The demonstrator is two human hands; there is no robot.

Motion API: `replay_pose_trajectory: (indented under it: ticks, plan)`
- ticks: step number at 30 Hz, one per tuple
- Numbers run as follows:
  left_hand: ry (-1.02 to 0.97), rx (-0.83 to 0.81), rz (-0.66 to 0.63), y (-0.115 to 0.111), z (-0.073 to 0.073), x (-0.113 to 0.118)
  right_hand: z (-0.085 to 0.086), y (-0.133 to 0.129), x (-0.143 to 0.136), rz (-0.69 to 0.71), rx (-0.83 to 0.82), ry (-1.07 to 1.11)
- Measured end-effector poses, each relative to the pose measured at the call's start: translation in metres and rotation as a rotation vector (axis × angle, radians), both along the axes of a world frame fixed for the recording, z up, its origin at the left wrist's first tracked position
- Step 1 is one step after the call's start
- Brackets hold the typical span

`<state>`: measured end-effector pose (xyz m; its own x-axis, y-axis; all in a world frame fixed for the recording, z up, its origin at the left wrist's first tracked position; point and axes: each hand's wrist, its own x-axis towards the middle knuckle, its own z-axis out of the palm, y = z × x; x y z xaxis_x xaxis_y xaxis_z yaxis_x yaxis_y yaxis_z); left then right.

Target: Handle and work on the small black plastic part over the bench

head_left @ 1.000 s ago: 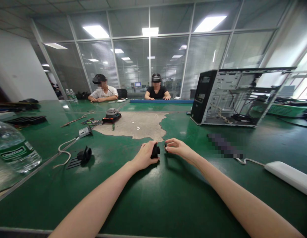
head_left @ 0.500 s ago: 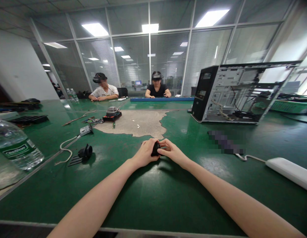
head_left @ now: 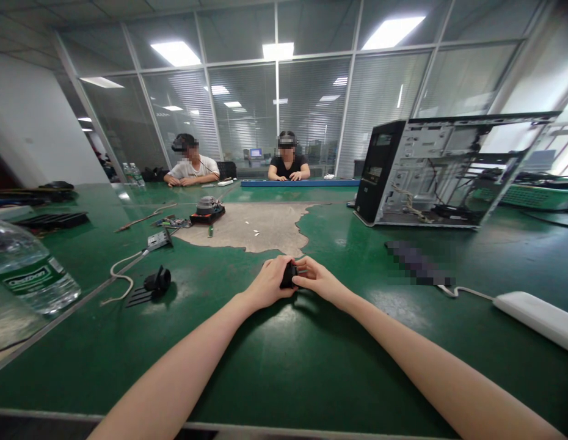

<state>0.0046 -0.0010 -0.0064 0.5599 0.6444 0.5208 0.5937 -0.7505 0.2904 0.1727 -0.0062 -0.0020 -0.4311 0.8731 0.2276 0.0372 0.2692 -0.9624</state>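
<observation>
A small black part is held between my two hands above the green table, near the middle of the view. My left hand wraps round it from the left, its fingers closed over the top. From the right, my right hand grips the same part with thumb and fingers. Much of the part is hidden by the fingers. To the left on the table lies a black plastic piece with a slatted end.
An open computer case stands at the right, near a white power strip and a blurred dark object. At the left are a water bottle and a metal piece with a cable. Two people sit across the table.
My hands and the black part have barely moved. Across the table, the person in black has shifted slightly to the left, with hands closer together.
</observation>
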Motion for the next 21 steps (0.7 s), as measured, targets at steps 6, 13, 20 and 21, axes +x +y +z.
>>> replay_pose_trajectory:
  ticks: [6,13,20,21]
  plan:
    - [-0.001,-0.008,-0.008,-0.0004,0.0011,-0.0004,-0.0023,-0.0014,-0.0041,-0.08,-0.014,-0.015]
    - [0.013,-0.003,-0.012,-0.0008,0.0026,-0.0002,-0.0078,0.0037,-0.0057,-0.095,0.014,-0.064]
    - [0.001,0.005,-0.015,-0.0019,0.0029,0.0002,-0.0024,-0.0038,-0.0025,-0.051,0.134,-0.062]
    - [0.002,0.007,-0.015,-0.0018,0.0028,0.0003,-0.003,-0.0033,-0.0031,-0.074,0.129,-0.069]
